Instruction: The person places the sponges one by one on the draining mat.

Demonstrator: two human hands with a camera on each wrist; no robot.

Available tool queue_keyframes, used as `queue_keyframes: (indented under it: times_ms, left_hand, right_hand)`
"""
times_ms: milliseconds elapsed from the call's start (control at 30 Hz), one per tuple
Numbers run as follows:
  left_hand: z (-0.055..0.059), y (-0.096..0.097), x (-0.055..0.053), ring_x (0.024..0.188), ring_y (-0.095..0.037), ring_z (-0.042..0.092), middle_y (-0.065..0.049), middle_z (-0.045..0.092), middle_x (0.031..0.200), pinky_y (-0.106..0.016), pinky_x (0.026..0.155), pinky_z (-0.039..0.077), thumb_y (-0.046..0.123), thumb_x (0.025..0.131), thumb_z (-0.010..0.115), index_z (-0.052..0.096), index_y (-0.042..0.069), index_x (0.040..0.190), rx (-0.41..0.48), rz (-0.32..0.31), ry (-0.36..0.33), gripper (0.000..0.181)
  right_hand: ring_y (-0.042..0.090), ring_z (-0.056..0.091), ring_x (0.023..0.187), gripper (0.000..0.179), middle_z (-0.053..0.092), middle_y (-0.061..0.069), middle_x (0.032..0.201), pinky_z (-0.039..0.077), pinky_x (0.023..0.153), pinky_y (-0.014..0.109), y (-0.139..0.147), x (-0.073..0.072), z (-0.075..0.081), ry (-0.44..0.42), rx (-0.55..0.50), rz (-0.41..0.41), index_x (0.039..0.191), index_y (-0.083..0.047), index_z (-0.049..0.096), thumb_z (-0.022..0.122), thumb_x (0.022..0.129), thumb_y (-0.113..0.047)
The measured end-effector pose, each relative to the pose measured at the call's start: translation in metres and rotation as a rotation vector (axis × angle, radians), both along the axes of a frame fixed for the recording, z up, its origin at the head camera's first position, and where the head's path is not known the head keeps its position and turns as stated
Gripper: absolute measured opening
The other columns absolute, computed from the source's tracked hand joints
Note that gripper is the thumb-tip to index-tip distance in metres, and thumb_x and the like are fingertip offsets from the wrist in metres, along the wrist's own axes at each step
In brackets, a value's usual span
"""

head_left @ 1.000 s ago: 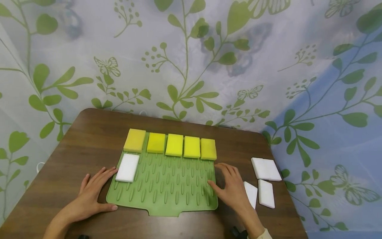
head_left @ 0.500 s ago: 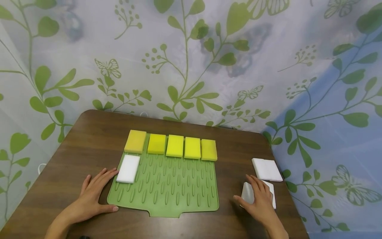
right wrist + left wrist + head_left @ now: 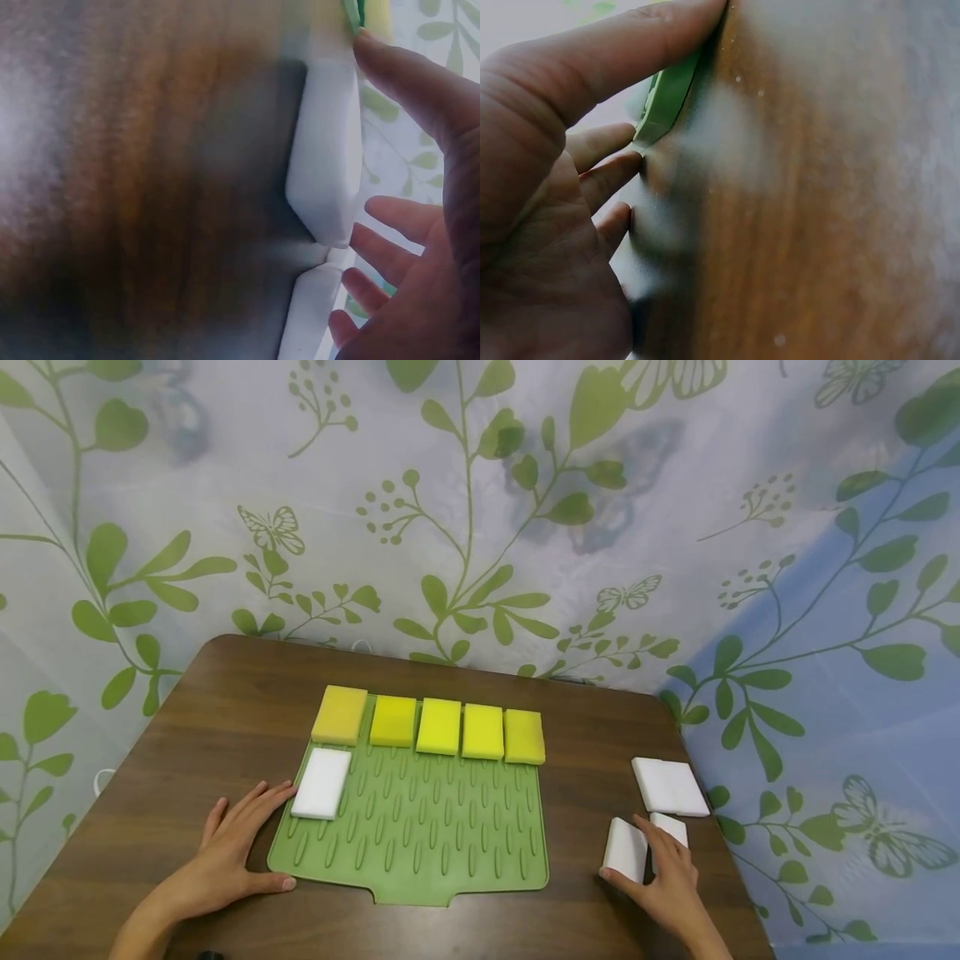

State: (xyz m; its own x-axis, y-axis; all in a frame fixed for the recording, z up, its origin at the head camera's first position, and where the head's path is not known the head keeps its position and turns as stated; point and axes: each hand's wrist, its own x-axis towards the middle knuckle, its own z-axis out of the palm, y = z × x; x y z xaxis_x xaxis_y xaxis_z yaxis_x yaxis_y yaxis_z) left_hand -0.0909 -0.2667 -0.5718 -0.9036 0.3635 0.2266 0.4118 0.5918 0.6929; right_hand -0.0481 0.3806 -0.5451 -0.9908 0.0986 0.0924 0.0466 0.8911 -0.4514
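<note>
My left hand [image 3: 225,856] rests spread at the left side of a green ridged mat [image 3: 420,827], fingertips right at its edge and thumb near its front corner. In the left wrist view the green mat edge [image 3: 667,97] shows between thumb and fingers. My right hand [image 3: 667,872] spans a white sponge [image 3: 626,850] on the wooden table, thumb by its near left corner and index fingertip by its far right corner. In the right wrist view the fingertips meet one end of that sponge [image 3: 326,157], and the thumb reaches past the other end.
Several yellow sponges [image 3: 438,725] stand in a row along the mat's back edge. A white sponge [image 3: 322,783] lies at the mat's left. More white sponges [image 3: 670,787] lie at the table's right edge, one partly behind my right hand. A leaf-patterned curtain [image 3: 480,527] hangs behind.
My right hand has moved right from the mat's right edge to the white sponge, then drawn slightly back, uncovering more of it. My left hand stays in place.
</note>
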Motion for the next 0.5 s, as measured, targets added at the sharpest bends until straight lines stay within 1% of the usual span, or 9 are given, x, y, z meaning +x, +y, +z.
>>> queue_keyframes:
  times_ms: [133,267,400,500]
  left_hand:
    - [0.0006,0.0000,-0.0006,0.157,0.022,-0.005,-0.017,0.041,0.170,-0.071,0.126,-0.016,0.043,0.075,0.098,0.036,0.018,0.168,-0.005,0.001,0.000,0.114]
    - [0.0011,0.0000,-0.0013,0.157,0.022,-0.004,-0.017,0.041,0.170,-0.074,0.125,-0.014,0.043,0.075,0.098,0.037,0.018,0.168,-0.006,0.004,0.001,0.114]
    - [0.0000,0.0001,-0.0013,0.157,0.021,-0.004,-0.016,0.041,0.171,-0.074,0.125,-0.014,0.044,0.075,0.098,0.036,0.019,0.168,-0.005,0.001,0.000,0.114]
    - [-0.0006,-0.0003,-0.0007,0.157,0.021,-0.004,-0.018,0.041,0.170,-0.073,0.126,-0.015,0.044,0.075,0.098,0.036,0.019,0.168,-0.007,0.003,-0.001,0.114]
  right_hand:
    - [0.053,0.033,0.145,0.104,0.049,0.024,0.159,0.029,0.098,0.072,-0.0005,0.0002,-0.0041,-0.018,0.036,0.000,0.159,-0.016,0.048,0.096,0.074,-0.053]
    - [0.053,0.031,0.145,0.107,0.049,0.026,0.158,0.028,0.099,0.071,-0.0006,0.0014,-0.0072,-0.026,0.044,-0.007,0.159,-0.016,0.048,0.097,0.072,-0.054]
    - [0.057,0.030,0.144,0.112,0.045,0.033,0.157,0.027,0.099,0.075,0.0027,0.0039,-0.0084,-0.046,0.052,-0.005,0.161,-0.011,0.043,0.097,0.072,-0.053]
    - [0.058,0.029,0.144,0.113,0.045,0.034,0.158,0.025,0.100,0.078,0.0054,0.0064,-0.0080,-0.059,0.056,0.007,0.162,-0.009,0.039,0.096,0.073,-0.051]
